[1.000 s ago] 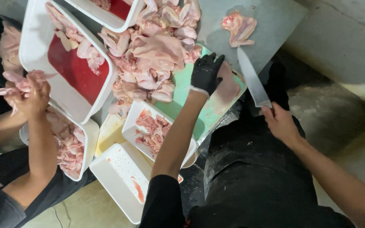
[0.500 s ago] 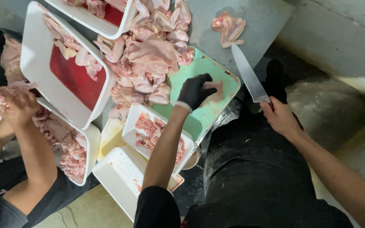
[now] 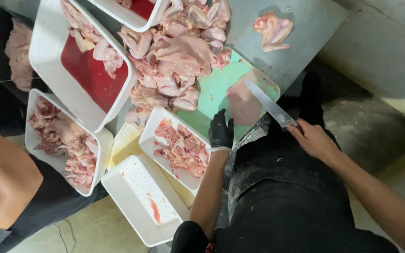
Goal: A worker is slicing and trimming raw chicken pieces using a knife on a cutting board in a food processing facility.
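Chicken piece [image 3: 243, 104] lies on the green board [image 3: 212, 89], just beyond the gloved left hand [image 3: 221, 132]'s loose, empty grip; right hand [image 3: 312, 138] grips the knife [image 3: 269, 103] over it.

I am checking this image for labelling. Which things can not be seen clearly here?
- Knife: handle hidden inside the right hand, head view.
- Chicken piece on the green cutting board: motion-blurred, cut unclear.
- Left hand: black glove covers it; the grip is unclear.
- Top tray: cut off by the upper edge.
- Co-worker's arm: hand outside the left edge.
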